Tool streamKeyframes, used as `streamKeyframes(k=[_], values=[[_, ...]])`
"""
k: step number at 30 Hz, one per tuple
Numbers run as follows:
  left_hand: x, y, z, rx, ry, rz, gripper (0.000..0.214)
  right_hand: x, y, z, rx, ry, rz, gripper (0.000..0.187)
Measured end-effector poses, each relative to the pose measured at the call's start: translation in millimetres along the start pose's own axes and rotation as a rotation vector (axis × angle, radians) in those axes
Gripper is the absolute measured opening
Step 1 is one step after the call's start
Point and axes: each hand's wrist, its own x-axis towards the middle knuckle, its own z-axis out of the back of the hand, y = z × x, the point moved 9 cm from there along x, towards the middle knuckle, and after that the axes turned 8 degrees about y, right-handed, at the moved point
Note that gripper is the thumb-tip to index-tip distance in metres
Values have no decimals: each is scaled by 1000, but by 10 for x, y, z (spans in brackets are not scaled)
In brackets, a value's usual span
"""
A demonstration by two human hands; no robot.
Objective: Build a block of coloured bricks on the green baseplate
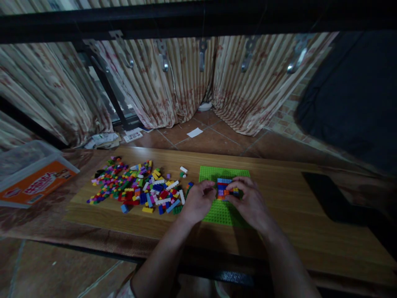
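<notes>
- The right hand [249, 203] is curving its fingers around the right end of a small brick block [221, 186], with a yellow-and-blue bit [236, 192] showing by the fingertips; whether they are gripping or only touching, one cannot tell.
- The left hand [200, 199] is sitting just beside the block's left edge, fingers half curled; whether it is holding anything is not showing clearly.
- The block, blue on its far side and orange on its near side, is lying between the hands, over the green plate [214, 213]; its underside is hidden.
- The person seems to be fitting bricks together; the next move is probably calling for lined-up studs and a steady press.
- Loose bricks [136, 192] are lying heaped to the left on the wooden table [279, 182].
- Farther left, a clear plastic tub [31, 155] is bearing an orange label [37, 186]; its contents are not showing clearly.
</notes>
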Motion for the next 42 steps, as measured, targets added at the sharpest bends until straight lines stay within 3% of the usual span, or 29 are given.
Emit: streamKeyframes(k=[6,11,19,25,31,42], values=[[1,-39,-20,70,-14,-37,27,13,-11,-37,1,0,-8,6],[-7,-65,-27,107,-21,-70,27,9,-39,21,30,-13,-7,16],[-52,-150,-16,241,-63,-12,29,-28,-293,233,19,-156,-210,22],[-204,-480,-117,499,-99,-244,27,-41,-386,157,16,-114,-295,23],[-274,-467,-261,703,-42,-284,30,-36,-339,130,-6,-124,-245,23],[-292,-458,-284,755,-30,-308,31,-24,-300,84,-38,-116,-239,18]])
